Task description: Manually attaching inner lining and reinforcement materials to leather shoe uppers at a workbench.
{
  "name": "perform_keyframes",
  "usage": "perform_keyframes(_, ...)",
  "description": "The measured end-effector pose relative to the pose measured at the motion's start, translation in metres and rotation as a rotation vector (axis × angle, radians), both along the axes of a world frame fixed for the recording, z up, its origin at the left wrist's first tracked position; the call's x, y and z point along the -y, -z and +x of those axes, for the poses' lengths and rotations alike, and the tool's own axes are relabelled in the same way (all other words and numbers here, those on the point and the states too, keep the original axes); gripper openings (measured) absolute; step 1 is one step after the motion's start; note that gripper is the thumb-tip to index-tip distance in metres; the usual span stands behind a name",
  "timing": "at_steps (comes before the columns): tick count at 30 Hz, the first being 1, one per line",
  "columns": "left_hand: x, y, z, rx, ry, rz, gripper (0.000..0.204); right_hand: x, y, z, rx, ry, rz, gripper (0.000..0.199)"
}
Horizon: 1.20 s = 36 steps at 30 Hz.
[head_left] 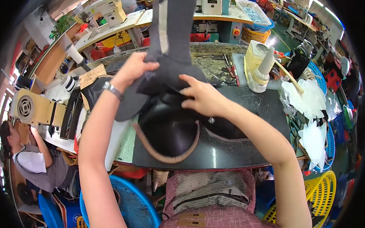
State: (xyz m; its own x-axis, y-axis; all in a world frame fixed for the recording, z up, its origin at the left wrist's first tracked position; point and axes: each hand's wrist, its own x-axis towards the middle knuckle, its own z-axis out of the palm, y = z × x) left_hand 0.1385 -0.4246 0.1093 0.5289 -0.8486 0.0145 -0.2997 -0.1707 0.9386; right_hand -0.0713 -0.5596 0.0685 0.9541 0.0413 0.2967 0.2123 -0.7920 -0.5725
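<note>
A dark grey boot upper, with a pale strip down its shaft, is raised over the work table. My left hand is closed on its left edge, thumb on top. On its right side, my right hand grips the lower part, its fingers somewhat apart; some fingertips are hidden in the folds. Below both hands lies a glossy black boot piece with a toothed, tan-edged rim; whether it joins the grey part I cannot tell. Another black piece rests under my right forearm.
A cream glue pot with a cone-shaped top stands at the back right, near a dark canister and white plastic sheets. Pens and tools lie behind. A blue basket is below left. A person sits by a sewing machine.
</note>
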Motion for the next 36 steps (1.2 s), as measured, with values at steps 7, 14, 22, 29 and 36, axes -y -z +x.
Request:
perform_keyframes(7, -0.02, 0.065, 0.007, -0.359, -0.237, -0.098, 0.011, -0.017, 0.029, 0.04, -0.402, 0.025, -0.066, 0.031)
perform_keyframes(14, -0.031, 0.078, 0.042, -0.597, -0.297, -0.204, 0.011, -0.01, 0.073, 0.044, -0.402, 0.08, -0.05, 0.04)
perform_keyframes(22, -0.093, -0.023, 0.151, -0.407, -0.622, -0.844, 0.027, -0.003, 0.074, 0.063, -0.468, -0.008, -0.108, 0.046)
perform_keyframes(29, -0.1, -0.104, 0.058, 0.178, -0.267, -0.343, 0.026, -0.016, 0.04, 0.035, -0.294, -0.015, 0.218, 0.033)
perform_keyframes(36, -0.043, -0.075, -0.077, 0.083, 0.41, -0.183, 0.027, -0.049, -0.043, -0.108, -0.425, -0.543, 0.387, 0.021)
